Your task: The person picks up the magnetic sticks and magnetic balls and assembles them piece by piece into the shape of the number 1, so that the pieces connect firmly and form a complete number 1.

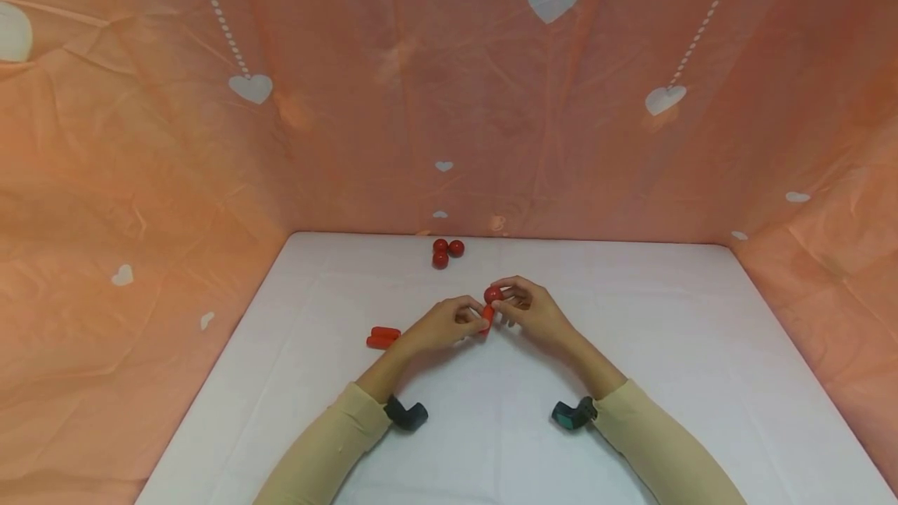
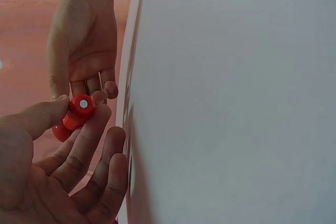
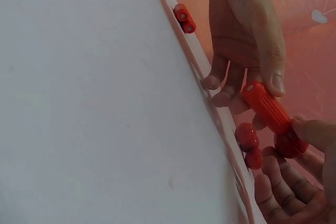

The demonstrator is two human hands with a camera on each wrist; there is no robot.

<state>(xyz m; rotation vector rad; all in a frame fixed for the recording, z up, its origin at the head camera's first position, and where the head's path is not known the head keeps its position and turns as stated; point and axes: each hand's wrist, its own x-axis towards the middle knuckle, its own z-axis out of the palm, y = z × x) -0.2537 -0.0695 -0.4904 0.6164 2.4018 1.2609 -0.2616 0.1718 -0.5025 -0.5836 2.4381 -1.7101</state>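
Observation:
My left hand pinches a ribbed red rod between thumb and forefinger. A pale round spot shows on the rod's free end in the left wrist view. At the far end of the rod, my right hand holds a glossy red ball with thumb and fingers. Rod and ball meet end to end in the right wrist view, where the thumb covers part of the ball. Both hands are over the middle of the table, and the other fingers of the left hand are loosely spread.
Two more red rods lie side by side left of the left forearm. Three red balls sit clustered near the back edge of the white table. Orange cloth with pale hearts stands behind and at both sides.

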